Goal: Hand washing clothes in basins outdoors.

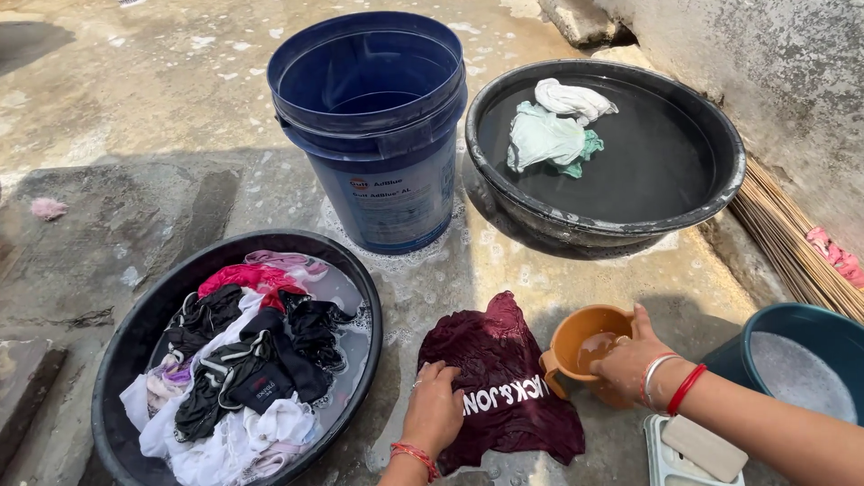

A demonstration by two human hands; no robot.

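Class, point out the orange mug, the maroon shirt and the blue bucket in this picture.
orange mug (576, 335): head view, on its rim.
maroon shirt (504, 360): head view, on the bare cloth above the lettering.
blue bucket (391, 193): head view, on its outer wall.

You press wet maroon cloth (504, 387) onto rough, damp concrete floor (135, 108); your orange mug (585, 346) is smooth matt plastic, the blue bucket (373, 117) glossy plastic.
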